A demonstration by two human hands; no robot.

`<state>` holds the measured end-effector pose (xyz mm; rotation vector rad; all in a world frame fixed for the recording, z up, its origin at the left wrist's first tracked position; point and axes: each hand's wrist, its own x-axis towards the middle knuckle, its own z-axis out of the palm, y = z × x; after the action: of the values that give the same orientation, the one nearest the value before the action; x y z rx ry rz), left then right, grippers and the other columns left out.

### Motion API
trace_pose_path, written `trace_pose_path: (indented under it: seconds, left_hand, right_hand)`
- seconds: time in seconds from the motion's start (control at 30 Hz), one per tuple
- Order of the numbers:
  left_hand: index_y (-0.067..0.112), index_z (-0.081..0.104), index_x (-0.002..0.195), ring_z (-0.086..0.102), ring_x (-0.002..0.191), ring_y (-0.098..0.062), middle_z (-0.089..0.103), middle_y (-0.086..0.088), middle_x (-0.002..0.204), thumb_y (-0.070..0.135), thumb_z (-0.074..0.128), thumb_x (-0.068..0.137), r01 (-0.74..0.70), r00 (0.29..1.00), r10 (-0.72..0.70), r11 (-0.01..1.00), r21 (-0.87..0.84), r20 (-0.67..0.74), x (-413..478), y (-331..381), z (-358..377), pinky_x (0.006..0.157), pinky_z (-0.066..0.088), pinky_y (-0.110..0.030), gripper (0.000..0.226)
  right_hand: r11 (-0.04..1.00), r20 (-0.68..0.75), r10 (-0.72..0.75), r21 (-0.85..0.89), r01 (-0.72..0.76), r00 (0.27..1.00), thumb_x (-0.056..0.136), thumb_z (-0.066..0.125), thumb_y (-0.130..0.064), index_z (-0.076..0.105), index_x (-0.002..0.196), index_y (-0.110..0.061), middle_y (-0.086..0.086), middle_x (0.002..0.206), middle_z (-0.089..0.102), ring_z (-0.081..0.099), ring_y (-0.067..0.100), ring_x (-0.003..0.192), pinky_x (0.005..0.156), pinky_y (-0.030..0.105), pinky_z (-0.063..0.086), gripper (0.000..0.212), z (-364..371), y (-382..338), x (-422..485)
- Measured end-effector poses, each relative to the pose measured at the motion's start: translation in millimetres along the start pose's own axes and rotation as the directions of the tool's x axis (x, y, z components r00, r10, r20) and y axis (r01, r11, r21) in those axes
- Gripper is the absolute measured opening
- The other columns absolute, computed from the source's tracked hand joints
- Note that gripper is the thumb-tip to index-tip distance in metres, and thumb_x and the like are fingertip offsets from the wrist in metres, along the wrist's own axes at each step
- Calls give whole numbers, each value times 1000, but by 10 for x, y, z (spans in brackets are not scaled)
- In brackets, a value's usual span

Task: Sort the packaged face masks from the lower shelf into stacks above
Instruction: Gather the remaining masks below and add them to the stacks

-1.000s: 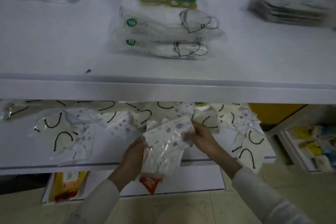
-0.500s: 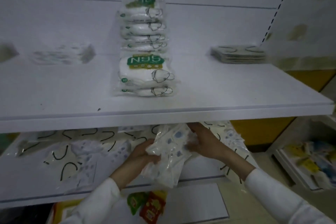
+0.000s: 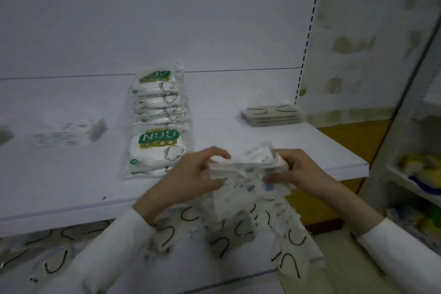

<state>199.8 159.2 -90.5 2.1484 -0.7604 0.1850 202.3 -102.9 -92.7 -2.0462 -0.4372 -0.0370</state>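
1. two hands, left hand (image 3: 191, 175) and right hand (image 3: 301, 172), pinch a mask bundle (image 3: 245, 167) between them, fingers (image 3: 216, 151) clamped on its ends.
2. bundle hovers over upper shelf (image 3: 71, 186) near edge, right of n95 stack (image 3: 157, 124).

- It looked like a shop: a white display shelf (image 3: 71, 188) with a perforated upright (image 3: 307, 38).
- Packaged N95 masks (image 3: 157, 145) lay stacked as stock.
- A neighbouring rack (image 3: 410, 174) held bright packets (image 3: 420, 167).
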Motion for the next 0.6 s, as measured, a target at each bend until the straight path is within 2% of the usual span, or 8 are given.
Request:
trace_pose_path:
  seconds: [0.1,0.17,0.27,0.37,0.47,0.6]
  left_hand:
    - [25,56,110,63,96,-3,69,9,101,12,81,68,21,948,-95,971,-237,-304,343,59,70,79,48,-13,50]
    - [19,53,114,61,94,-7,66,8,102,2,79,70,31,888,-196,928,-372,-417,540,57,201,76,49,-13,54]
    - [19,49,116,56,83,-4,59,5,95,-2,75,72,102,816,-362,857,-505,-450,759,-17,441,67,47,-8,55]
    - [21,45,115,52,80,-15,53,2,95,-9,71,72,155,770,-463,803,-575,-440,856,-150,630,69,45,-20,58]
    - [22,46,113,57,85,-20,56,-2,98,-12,65,74,167,773,-480,785,-597,-415,874,-240,731,74,50,-32,55]
    - [21,51,101,61,93,-23,64,-5,99,-4,60,80,233,776,-504,789,-569,-380,905,-323,792,84,51,-41,34]
  right_hand:
    - [996,-204,-18,80,35,979,70,77,3,69,91,3,15,87,71,65,15,74,69,29,50,23,-227,6,209]
    - [991,-275,0,130,37,962,69,78,3,69,87,0,11,83,71,64,13,71,66,25,49,20,-277,53,329]
    - [977,-307,57,214,11,950,66,79,6,64,84,-15,-3,83,68,63,9,74,62,15,49,31,-239,180,469]
    - [945,-275,121,325,-26,954,67,77,8,59,102,-17,-4,98,69,65,11,89,65,14,51,48,-190,338,506]
    - [907,-265,147,420,-23,953,71,74,8,51,114,-16,1,108,66,64,13,97,67,17,54,54,-180,406,507]
    - [908,-276,161,418,-32,948,76,73,3,47,117,-18,0,112,63,63,15,101,75,22,56,53,-192,477,555]
